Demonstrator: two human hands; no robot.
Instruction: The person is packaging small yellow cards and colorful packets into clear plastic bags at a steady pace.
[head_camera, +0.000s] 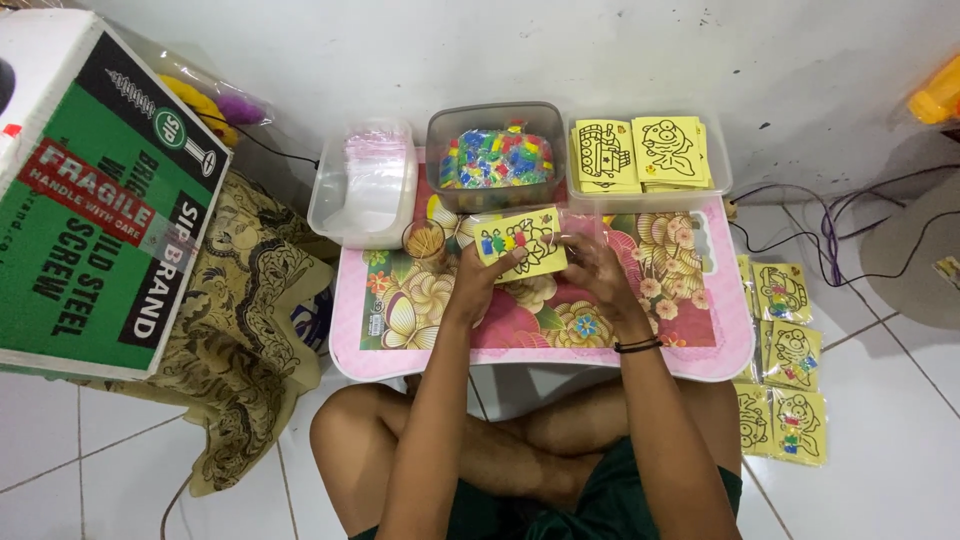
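Above a small pink floral table (700, 350), my left hand (478, 278) holds a yellow picture card (520, 240) by its lower left edge. The card bears a black line drawing with a few coloured bits on it. My right hand (592, 265) touches the card's right edge with its fingertips. A small cup of thin sticks (424, 241) stands just left of my left hand. Behind the card sits a clear tub of small coloured packets (497, 158).
A clear tub of plastic bags (366, 180) stands at the back left, a tray of yellow cards (640, 152) at the back right. Several finished cards (785, 350) lie on the tiled floor to the right. A large cardboard box (90, 190) rests on patterned cloth (240, 340) at left.
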